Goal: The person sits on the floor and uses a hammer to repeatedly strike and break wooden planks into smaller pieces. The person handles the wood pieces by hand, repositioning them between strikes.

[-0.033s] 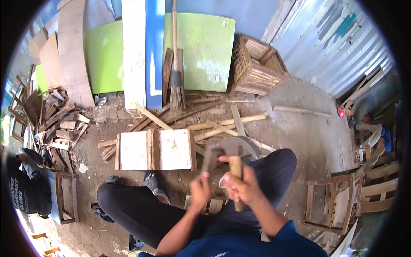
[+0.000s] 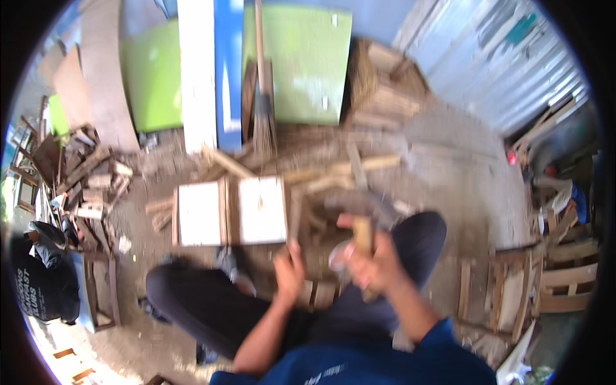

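Note:
My left hand (image 2: 290,273) is closed around the lower end of a narrow wooden strip (image 2: 296,215), which points upward. Beside it, my right hand (image 2: 377,266) grips a wooden-handled tool (image 2: 362,237) by its light, upright handle. The tool's dark head (image 2: 359,204) is smeared by motion, so its exact kind is unclear. A pale, rounded thing (image 2: 338,256) shows at the right fingers, too blurred to name. Both hands are above my bent legs. Just beyond them, a wooden frame with two white panels (image 2: 262,212) rests low near the floor.
Loose wooden slats (image 2: 378,163) lie beyond the frame. A scrap wood pile (image 2: 96,179) is at left, near a black bag (image 2: 45,289). A broom (image 2: 263,125) leans against green boards (image 2: 298,64). A slatted crate (image 2: 388,83) stands at back right; wooden chairs (image 2: 513,289) are at right.
The wooden strip in my left hand has become more upright and moved left, apart from the tool's head. My right hand has shifted slightly right and up with the tool. The whole view has tilted a little.

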`<state>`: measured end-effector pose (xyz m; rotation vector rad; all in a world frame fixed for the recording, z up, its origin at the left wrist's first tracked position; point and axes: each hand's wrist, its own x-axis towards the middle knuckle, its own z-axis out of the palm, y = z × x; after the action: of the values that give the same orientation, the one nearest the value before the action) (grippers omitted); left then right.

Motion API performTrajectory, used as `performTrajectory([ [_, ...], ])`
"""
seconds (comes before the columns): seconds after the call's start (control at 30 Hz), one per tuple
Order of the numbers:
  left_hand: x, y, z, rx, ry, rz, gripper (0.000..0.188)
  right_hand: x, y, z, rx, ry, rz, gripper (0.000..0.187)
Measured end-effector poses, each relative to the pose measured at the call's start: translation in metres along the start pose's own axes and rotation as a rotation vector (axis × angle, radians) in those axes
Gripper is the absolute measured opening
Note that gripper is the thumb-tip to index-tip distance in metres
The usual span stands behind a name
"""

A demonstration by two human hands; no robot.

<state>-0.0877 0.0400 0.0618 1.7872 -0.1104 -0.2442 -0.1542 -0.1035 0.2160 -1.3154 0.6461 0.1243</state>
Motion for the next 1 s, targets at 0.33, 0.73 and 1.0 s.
performTrajectory([
  [0.33, 0.086, 0.024, -0.065, 0.390, -0.198, 0.024, 0.057, 0.081, 0.055, -0.083, -0.562, 0.097, -0.192, 0.045],
  [0.73, 0.112, 0.024, -0.005, -0.308, -0.364, -0.159, 0.024, 0.123, 0.103, -0.075, -0.721, 0.192, -0.470, 0.052],
  [1.0, 0.116, 0.022, 0.037, -0.298, -0.332, -0.158, 0.023, 0.126, 0.099, -0.081, -0.717, 0.195, -0.371, 0.052],
])
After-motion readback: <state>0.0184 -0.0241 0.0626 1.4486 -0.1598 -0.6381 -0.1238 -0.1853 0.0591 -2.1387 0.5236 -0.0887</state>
